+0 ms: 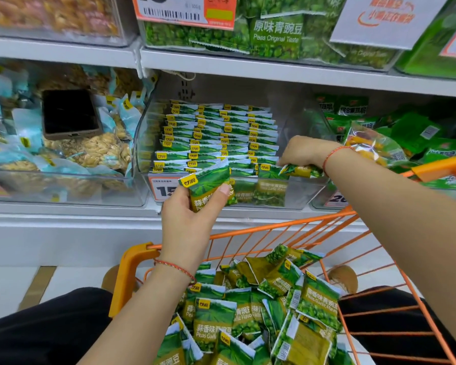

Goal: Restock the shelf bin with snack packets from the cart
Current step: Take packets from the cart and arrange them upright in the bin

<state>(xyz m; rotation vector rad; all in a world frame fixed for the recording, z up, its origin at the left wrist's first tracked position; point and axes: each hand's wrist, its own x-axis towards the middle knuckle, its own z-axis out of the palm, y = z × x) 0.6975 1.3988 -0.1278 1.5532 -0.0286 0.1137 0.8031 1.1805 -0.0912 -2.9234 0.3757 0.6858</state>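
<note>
My left hand (187, 219) grips a small stack of green garlic-pea packets (208, 183) just in front of the clear shelf bin (300, 189). Inside the bin stand several neat rows of the same packets (216, 138). My right hand (302, 152) reaches into the bin's right side, its fingers curled round a green packet (300, 170) lying over the front row. Below, the orange wire cart (132, 262) holds a loose heap of green packets (261, 309).
A dark phone (70, 114) lies on nut packets in the left bin (63, 185). To the right sits a bin of other green snacks (416, 135). The upper shelf (248, 67) carries pea bags and price tags. A second orange cart edge (442, 167) shows at the right.
</note>
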